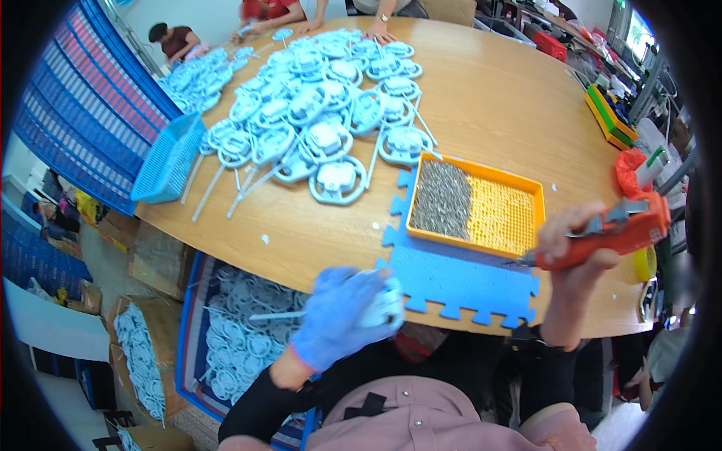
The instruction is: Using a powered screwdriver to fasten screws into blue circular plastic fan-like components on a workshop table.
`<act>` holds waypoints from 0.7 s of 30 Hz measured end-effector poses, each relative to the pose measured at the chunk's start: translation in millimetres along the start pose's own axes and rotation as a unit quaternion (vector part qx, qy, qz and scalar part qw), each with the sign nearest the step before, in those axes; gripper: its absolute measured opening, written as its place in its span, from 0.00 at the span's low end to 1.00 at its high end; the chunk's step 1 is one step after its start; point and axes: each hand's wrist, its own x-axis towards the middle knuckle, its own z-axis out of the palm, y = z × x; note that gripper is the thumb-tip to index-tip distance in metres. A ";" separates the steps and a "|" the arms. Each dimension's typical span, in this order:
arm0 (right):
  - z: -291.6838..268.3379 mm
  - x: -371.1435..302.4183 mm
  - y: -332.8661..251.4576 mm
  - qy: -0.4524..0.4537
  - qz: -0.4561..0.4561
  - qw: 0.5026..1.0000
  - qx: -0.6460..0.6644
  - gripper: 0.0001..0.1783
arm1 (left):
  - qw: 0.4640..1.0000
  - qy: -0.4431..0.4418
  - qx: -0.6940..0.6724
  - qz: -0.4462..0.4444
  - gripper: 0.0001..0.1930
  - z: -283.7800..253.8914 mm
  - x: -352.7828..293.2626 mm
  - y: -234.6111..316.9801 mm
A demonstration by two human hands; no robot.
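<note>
My left hand [336, 316], in a blue glove, grips a light-blue plastic part [386, 310] at the table's near edge. A thin stick of the same colour juts out to the left of the glove. My bare right hand [575, 244] is wrapped around a red electric screwdriver [613, 234], its tip pointing left over the near right corner of a yellow tray [538, 197]. Grey screws [442, 197] fill the left of that tray; its right side shows a yellow grid of small holes. The tray stands on a blue foam mat [459, 274].
A big heap of light-blue ring-shaped parts [323, 139] covers the table's far left, beside a blue basket [167, 161]. Below the edge stands a blue crate [188, 331] of similar parts. Other people's hands [380, 31] rest at the far side. An orange-red bag [630, 171] lies right.
</note>
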 end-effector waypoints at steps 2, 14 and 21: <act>-23.5 10.1 1.7 0.014 -0.023 1.000 0.010 0.35 | 0.999 0.001 0.042 -0.026 0.39 -31.6 -30.9 -33.5; -41.7 18.1 46.0 0.130 -0.018 0.991 0.033 0.34 | 0.970 0.061 0.230 -0.045 0.33 -1.2 197.0 -127.1; -55.2 11.1 40.6 0.169 -0.042 0.985 0.009 0.38 | 0.965 0.011 0.163 -0.206 0.29 12.4 281.5 -160.0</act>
